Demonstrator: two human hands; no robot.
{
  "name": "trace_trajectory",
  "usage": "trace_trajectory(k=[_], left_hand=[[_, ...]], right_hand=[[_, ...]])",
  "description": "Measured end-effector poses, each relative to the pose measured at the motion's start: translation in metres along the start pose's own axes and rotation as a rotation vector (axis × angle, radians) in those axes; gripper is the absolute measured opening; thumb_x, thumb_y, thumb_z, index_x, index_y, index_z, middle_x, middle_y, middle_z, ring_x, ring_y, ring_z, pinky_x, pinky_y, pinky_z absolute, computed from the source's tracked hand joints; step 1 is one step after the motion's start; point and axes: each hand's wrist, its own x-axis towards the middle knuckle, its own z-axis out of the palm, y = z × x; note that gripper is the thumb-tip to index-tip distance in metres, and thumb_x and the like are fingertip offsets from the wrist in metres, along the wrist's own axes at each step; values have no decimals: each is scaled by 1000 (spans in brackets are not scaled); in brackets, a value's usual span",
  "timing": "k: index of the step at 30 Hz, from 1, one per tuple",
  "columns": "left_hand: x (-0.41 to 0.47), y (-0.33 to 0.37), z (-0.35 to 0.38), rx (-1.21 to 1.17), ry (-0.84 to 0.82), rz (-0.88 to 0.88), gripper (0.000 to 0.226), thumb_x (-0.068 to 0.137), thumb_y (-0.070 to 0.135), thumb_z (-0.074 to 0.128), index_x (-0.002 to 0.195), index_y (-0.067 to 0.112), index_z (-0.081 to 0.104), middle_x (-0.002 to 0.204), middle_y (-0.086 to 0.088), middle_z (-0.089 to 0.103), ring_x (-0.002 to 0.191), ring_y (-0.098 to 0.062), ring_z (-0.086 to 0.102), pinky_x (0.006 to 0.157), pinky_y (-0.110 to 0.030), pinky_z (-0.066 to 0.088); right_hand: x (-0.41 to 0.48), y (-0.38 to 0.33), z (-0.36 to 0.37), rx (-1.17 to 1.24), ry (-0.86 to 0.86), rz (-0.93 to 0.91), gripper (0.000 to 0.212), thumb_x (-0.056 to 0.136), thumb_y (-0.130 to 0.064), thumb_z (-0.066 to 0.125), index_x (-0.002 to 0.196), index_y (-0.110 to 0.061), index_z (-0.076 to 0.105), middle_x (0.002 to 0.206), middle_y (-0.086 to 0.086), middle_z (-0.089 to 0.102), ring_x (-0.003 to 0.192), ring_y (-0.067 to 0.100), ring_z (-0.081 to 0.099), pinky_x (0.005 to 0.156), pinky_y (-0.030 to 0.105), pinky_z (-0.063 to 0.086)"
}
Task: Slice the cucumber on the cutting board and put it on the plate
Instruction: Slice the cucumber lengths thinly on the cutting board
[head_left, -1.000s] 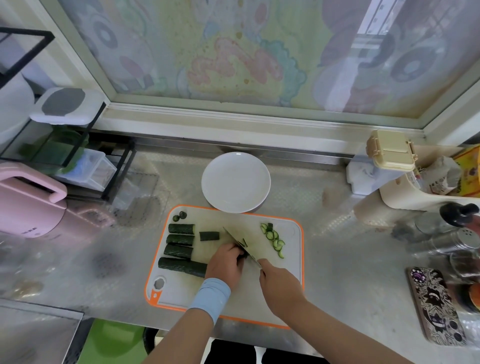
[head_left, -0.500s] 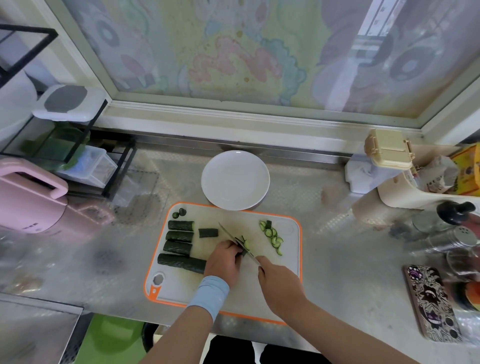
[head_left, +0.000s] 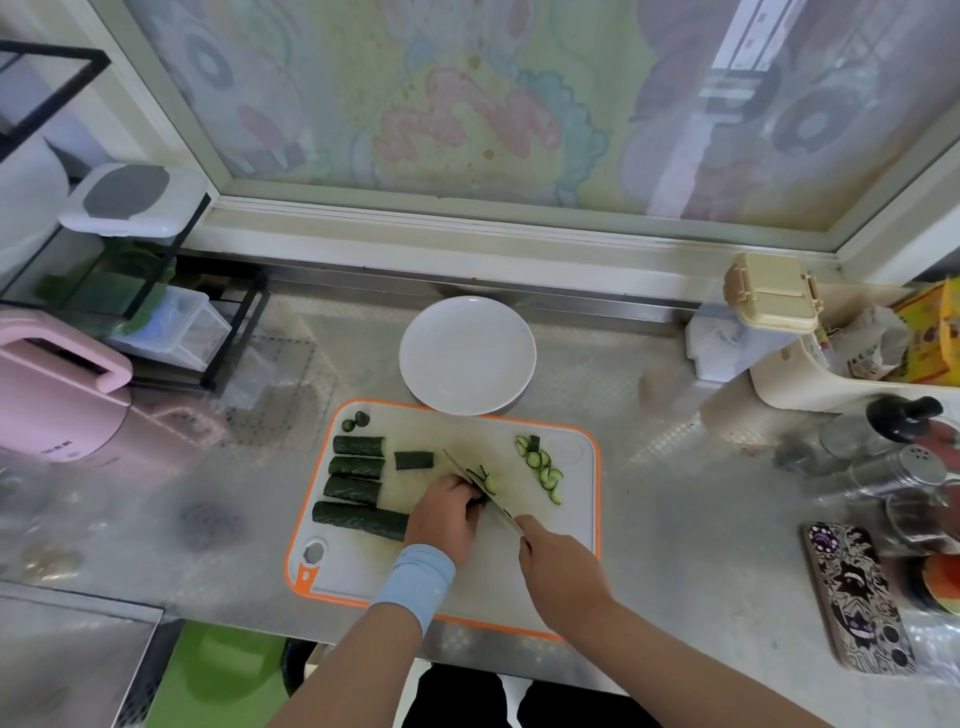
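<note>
A white cutting board (head_left: 571, 525) with an orange rim lies on the steel counter. On its left side lie several dark green cucumber pieces (head_left: 358, 467). My left hand (head_left: 441, 517) holds down a cucumber piece that it mostly hides. My right hand (head_left: 558, 564) grips a knife (head_left: 480, 488), whose blade rests against my left hand's fingers. Fresh slices (head_left: 487, 480) lie by the blade. A row of thin slices (head_left: 540, 466) lies at the board's right. The white plate (head_left: 467, 356) stands empty just behind the board.
A pink appliance (head_left: 57, 405) and a black wire rack (head_left: 130, 291) stand at the left. Jars, a shaker (head_left: 904, 467) and a beige box (head_left: 771, 291) crowd the right. A phone in a patterned case (head_left: 857, 597) lies at the near right.
The knife blade has shifted slightly against the held piece, and a few more slices lie beside it. Both hands stay in nearly the same place.
</note>
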Motion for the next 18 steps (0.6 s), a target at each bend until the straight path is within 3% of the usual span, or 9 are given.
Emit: trace_trajectory(k=[11, 18], left_hand=[[-4, 2, -3, 21, -4, 7, 18, 90, 21, 56, 99, 15, 70, 106, 0, 61, 99, -20, 55, 72, -24, 43], [-4, 4, -6, 43, -26, -13, 22, 92, 22, 52, 104, 16, 70, 108, -1, 62, 101, -19, 54, 76, -26, 46]], right_hand=[[15, -7, -1, 37, -10, -55, 27, 105, -28, 29, 126, -27, 45, 72, 0, 55, 68, 24, 55, 56, 34, 39], [-4, 2, -3, -33, 45, -69, 29, 105, -29, 29, 130, -29, 43, 63, -6, 45, 54, 13, 42, 46, 27, 26]])
